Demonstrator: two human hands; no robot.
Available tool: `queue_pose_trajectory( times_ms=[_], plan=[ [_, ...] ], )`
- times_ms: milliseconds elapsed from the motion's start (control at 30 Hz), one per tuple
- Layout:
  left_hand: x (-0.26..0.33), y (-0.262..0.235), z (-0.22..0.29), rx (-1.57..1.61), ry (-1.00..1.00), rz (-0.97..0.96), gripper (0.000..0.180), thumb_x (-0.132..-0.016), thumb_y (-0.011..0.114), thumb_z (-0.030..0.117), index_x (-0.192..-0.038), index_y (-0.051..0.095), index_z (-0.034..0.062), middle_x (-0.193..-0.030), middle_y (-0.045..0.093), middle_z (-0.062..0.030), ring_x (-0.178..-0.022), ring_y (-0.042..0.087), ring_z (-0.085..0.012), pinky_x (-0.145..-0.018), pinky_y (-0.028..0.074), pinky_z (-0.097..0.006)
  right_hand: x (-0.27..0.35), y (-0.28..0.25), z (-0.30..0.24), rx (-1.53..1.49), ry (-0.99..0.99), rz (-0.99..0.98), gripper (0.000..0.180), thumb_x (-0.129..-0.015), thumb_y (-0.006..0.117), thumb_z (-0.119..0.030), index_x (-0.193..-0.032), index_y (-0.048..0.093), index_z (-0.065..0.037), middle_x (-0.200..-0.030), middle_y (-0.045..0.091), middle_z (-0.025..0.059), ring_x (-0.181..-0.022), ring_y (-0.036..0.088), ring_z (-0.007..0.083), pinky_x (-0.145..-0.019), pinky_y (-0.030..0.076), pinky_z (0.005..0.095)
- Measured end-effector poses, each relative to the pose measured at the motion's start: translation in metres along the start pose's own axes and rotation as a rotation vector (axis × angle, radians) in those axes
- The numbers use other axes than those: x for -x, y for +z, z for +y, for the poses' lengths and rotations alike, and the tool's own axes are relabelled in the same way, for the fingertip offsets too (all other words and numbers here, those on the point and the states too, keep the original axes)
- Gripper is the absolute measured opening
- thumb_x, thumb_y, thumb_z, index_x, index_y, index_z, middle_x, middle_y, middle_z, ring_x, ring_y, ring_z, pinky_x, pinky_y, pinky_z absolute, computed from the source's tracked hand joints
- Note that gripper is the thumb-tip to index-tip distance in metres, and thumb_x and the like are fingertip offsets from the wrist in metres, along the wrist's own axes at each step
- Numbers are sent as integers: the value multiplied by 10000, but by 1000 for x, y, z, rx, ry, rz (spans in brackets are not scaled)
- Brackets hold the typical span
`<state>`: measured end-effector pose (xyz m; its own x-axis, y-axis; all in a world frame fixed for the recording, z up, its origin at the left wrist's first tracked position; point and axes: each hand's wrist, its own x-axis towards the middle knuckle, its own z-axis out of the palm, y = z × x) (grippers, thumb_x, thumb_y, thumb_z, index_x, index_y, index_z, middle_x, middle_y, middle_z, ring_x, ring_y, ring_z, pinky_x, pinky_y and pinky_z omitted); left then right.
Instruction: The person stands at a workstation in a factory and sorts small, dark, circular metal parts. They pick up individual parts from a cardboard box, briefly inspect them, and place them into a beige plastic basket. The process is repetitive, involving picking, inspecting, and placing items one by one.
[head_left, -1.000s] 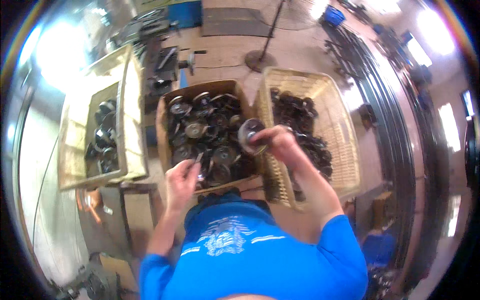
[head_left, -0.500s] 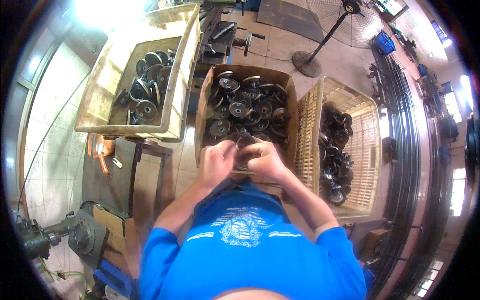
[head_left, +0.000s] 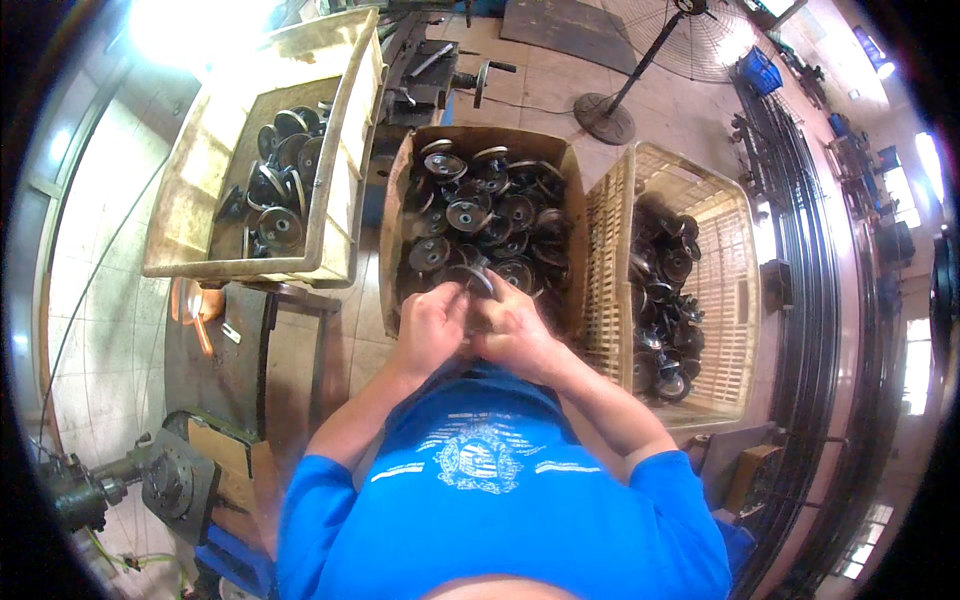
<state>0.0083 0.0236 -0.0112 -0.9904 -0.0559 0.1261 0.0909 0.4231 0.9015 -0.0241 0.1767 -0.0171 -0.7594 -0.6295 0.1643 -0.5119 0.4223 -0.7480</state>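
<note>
The person in the blue shirt is standing over the brown cardboard box of dark round metal wheel parts (head_left: 480, 215), and both hands have come together at its near edge; a second ago the right hand was lifted off toward the basket while the left hung low. Now the left hand (head_left: 428, 328) and the right hand (head_left: 515, 330) are touching, fingers curled in around one dark metal disc with a pale rim (head_left: 478, 278), held just above the box's near wall. How tightly each hand is closing I cannot tell. So the piece is being worked on, not dropped. Right of the box a tan woven plastic basket (head_left: 612, 235) is holding more discs; left of it a beige crate (head_left: 345, 150) is holding others.
</note>
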Motion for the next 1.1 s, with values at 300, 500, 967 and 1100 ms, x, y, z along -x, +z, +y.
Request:
queue_pose_trajectory(
  times_ms=[300, 500, 967, 1100],
  plan=[
    [-5, 6, -25, 148, -57, -64, 142, -865, 511, 36, -875, 610, -66, -703, 600, -26, -646, 498, -47, -541, 414, -222, -1, 7, 20, -16, -26, -27, 272, -550, 616, -123, -793, 631, -1, -1155, 444, 377, -967, 522, 477, -861, 452, 437],
    [-12, 0, -20, 650, -460, -191, 149, -855, 536, 56, -889, 615, -66, -634, 591, -12, -567, 532, -91, -499, 420, -251, -6, 0, 23, -244, -87, -8, 297, -561, 607, -112, -838, 646, -13, -1157, 415, 414, -984, 526, 465, -841, 461, 430],
    [-13, 9, -41, 506, -135, -46, 145, -856, 566, 77, -909, 642, -34, -666, 576, 37, -521, 486, -39, -430, 379, -218, -13, 3, 26, 218, -113, -23, 502, -556, 603, -125, -1044, 598, -5, -1242, 391, 341, -1041, 480, 420, -908, 413, 431],
    [-9, 5, -31, 429, -56, 108, 137, -863, 566, 84, -900, 630, -31, -653, 569, 21, -551, 503, -52, -468, 393, -221, -41, -5, 10, 169, -148, -49, 527, -575, 560, -106, -1080, 563, 48, -1225, 416, 326, -1003, 492, 425, -894, 422, 428]
  ],
)
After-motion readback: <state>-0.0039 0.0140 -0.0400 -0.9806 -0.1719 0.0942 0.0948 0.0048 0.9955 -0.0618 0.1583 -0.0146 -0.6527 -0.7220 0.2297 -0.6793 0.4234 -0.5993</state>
